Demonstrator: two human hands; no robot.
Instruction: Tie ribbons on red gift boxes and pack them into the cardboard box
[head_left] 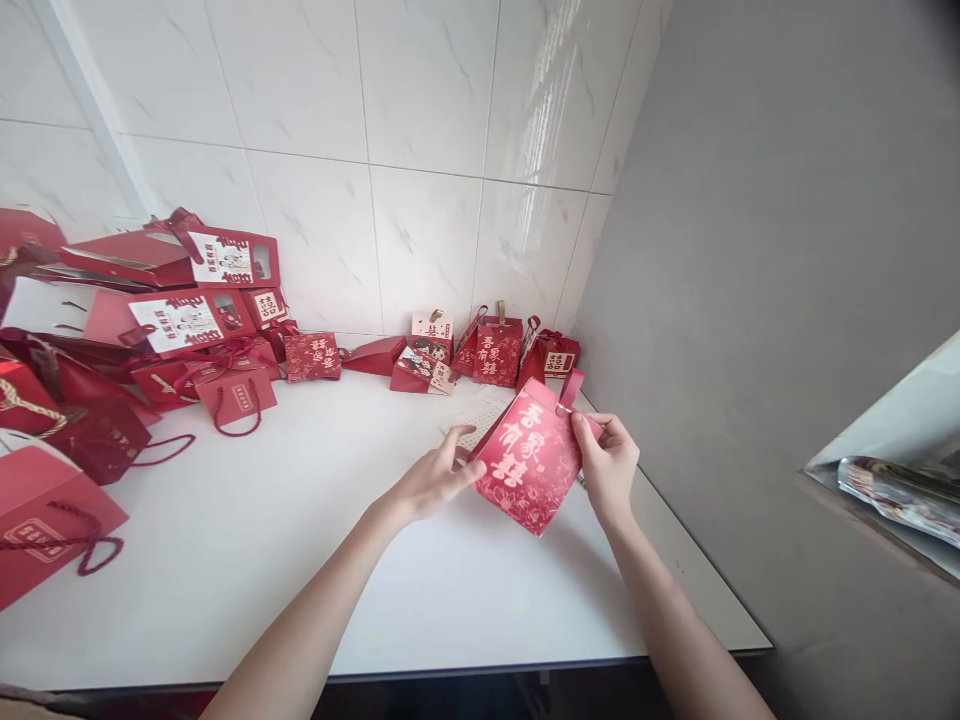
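Observation:
A small red gift box (529, 458) with white characters and a red ribbon handle is held tilted above the white table (247, 560). My right hand (609, 466) pinches its upper right edge near the handle. My left hand (435, 480) touches its lower left edge with the fingertips. A pale patterned card (471, 432) lies on the table just behind the box, partly hidden by it.
Several assembled red boxes (495, 350) stand in a row against the tiled back wall. A heap of red paper bags and flat boxes (150, 330) fills the table's left side. A grey wall (750, 300) bounds the right; a ledge with a magazine (900, 495) sticks out there.

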